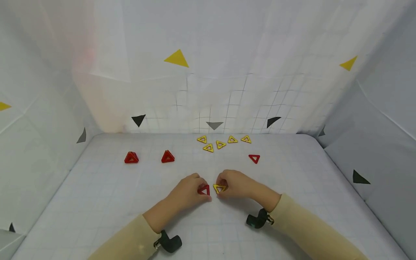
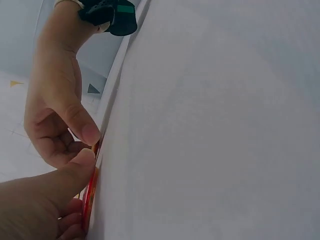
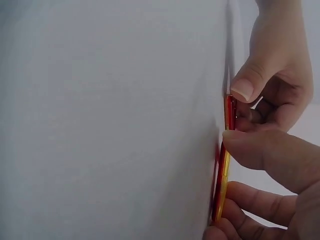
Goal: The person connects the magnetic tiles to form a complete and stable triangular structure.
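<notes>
L hand (image 1: 188,191) pinches red tri. (image 1: 208,190), R hand (image 1: 238,185) yellow tri. (image 1: 219,186)

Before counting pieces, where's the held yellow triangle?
Head view, lower centre: the right hand pinches the yellow triangle, right of the red triangle in the left hand.

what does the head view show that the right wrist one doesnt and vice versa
Only the head view: five loose yellow triangles, two red pyramids and a loose red triangle. Only the right wrist view: the held yellow piece edge-on. Both: the left hand gripping a red piece, the right hand gripping that yellow piece, and the white table.
</notes>
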Demonstrator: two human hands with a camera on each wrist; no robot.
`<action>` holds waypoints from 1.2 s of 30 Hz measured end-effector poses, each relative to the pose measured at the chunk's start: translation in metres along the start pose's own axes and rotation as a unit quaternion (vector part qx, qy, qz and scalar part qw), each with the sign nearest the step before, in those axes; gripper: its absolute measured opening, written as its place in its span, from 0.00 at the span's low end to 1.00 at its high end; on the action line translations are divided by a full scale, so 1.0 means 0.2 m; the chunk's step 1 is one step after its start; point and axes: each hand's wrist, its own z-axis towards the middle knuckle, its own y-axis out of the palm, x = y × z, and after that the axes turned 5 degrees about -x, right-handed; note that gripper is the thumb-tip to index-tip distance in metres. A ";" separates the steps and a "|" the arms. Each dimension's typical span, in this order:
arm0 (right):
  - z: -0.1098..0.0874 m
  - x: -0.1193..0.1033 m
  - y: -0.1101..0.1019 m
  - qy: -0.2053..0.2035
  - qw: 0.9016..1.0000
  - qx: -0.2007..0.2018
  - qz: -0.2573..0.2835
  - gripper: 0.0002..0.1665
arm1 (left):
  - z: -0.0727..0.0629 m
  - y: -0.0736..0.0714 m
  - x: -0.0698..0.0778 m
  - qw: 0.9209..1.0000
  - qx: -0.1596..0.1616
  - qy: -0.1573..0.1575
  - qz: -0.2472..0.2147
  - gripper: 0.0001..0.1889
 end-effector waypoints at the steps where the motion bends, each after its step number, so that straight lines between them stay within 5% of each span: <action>1: 0.00 0.00 0.00 0.003 1.000 0.001 -0.001 0.18 | 0.00 0.00 0.00 1.000 -0.001 0.000 -0.003 0.23; 9: 0.00 0.00 0.02 0.007 1.000 0.010 -0.009 0.20 | 0.00 -0.02 -0.03 1.000 -0.009 0.023 -0.015 0.20; 21: -0.01 0.03 -0.01 -0.040 0.999 0.008 0.007 0.17 | -0.01 -0.04 -0.06 0.997 -0.031 0.054 -0.047 0.15; 36: -0.01 0.01 -0.01 -0.039 0.999 -0.005 0.028 0.16 | 0.02 -0.02 -0.04 0.996 -0.033 0.050 -0.059 0.14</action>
